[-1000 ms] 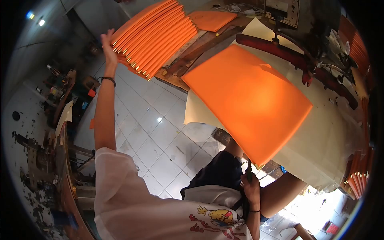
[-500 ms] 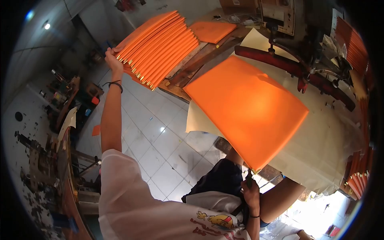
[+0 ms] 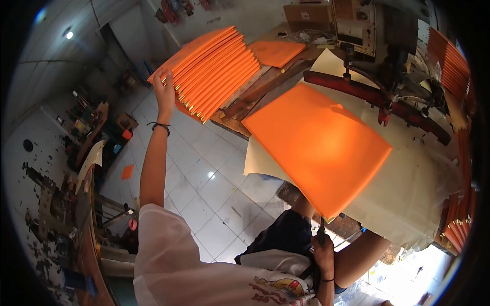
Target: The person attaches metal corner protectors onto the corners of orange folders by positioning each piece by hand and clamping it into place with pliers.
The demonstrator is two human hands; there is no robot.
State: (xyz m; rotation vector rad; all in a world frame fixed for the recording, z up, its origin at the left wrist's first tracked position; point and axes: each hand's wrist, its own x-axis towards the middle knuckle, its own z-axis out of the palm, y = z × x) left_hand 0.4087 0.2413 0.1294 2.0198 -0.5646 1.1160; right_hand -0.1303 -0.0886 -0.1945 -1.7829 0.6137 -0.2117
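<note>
My left hand is at the near left corner of a fanned stack of orange covers. Its fingers are stretched upward and slightly apart, touching the edges. Gold-coloured tips show on the stack's near corners. A single large orange cover lies flat on the worktable, its lower corner reaching past the table's edge. Just below that corner, my right hand is closed around dark-handled pliers pointing up. The pliers' jaws are too small to make out, and a gold glint shows beside them.
A long red clamp bar crosses the back of the table's cream sheet. Another flat orange cover lies beyond the stack. More orange covers stand at the far right. A cardboard box sits at the back.
My left hand has shifted right and down along the stack's near corner. My right hand stays beneath the large cover's corner with the pliers. The view has shifted slightly.
</note>
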